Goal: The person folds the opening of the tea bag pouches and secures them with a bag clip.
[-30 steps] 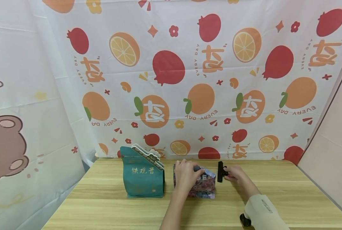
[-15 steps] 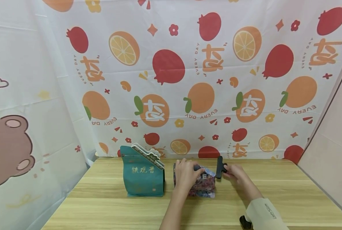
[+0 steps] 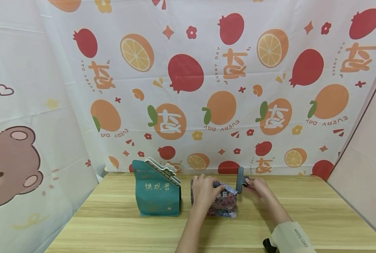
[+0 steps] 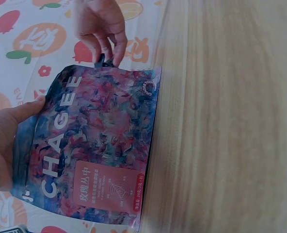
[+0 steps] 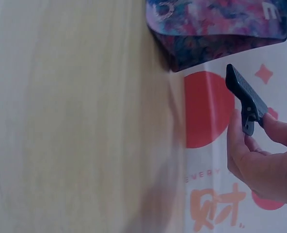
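Note:
A pink-and-purple patterned tea bag (image 3: 222, 207) marked CHAGEE stands on the table, its top folded over. My left hand (image 3: 204, 191) grips that top, thumb on the front in the left wrist view, where the bag's printed face (image 4: 109, 111) fills the middle. Just off the bag's right end, my right hand (image 3: 259, 189) pinches a black bag clip (image 3: 239, 180) by its handles. In the right wrist view the clip (image 5: 245, 92) points toward the bag (image 5: 216, 19) with a gap between them. Whether the clip's jaws are parted is hard to tell.
A teal tea bag (image 3: 157, 200) stands to the left, a white decorated clip (image 3: 164, 171) slanting across its top corner. Behind the wooden table (image 3: 124, 235) hangs a fruit-print cloth (image 3: 188, 105). Near the right sleeve lies a small black object (image 3: 269, 245), partly hidden.
My right hand has raised the clip and brought it slightly left, close to the bag's end; the clip has turned. The left hand and bag stay in place.

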The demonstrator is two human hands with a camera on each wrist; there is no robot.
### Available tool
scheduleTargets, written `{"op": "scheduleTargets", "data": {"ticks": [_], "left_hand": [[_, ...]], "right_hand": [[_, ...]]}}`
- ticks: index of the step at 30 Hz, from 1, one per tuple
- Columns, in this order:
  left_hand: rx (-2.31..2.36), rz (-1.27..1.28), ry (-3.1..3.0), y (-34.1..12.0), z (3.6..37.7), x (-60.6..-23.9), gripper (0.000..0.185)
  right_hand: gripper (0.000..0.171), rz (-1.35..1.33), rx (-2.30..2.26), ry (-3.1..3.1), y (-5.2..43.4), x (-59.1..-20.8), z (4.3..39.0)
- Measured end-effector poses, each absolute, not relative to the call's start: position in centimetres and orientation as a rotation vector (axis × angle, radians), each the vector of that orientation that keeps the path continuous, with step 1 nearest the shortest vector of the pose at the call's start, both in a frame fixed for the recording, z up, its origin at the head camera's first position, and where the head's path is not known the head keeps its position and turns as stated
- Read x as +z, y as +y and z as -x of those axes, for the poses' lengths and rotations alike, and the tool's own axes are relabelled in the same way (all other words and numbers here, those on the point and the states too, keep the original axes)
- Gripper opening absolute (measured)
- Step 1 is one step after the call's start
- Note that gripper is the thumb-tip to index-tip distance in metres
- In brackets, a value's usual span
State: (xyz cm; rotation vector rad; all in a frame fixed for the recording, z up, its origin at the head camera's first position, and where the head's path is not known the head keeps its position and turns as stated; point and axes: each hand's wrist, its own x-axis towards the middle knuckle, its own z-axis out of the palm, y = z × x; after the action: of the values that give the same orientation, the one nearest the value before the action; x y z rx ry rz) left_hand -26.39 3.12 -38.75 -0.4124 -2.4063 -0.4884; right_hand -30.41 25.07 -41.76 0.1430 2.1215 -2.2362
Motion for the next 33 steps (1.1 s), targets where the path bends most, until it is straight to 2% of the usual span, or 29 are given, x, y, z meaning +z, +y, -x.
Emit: {"op": "scheduleTargets", "data": {"ticks": [22,33], "left_hand": [[-0.492,0.409,-2.42,3.2,26.4,-38.8,0.025],[-0.502,0.417,-2.401,3.2,26.6,-38.9,0.025]], "right_hand": [[0.036,0.023,-2.179,2.352,23.7,-38.7,28.9],[0.044,0.026,-2.07,2.514,23.1,-37.3,27.5]]}}
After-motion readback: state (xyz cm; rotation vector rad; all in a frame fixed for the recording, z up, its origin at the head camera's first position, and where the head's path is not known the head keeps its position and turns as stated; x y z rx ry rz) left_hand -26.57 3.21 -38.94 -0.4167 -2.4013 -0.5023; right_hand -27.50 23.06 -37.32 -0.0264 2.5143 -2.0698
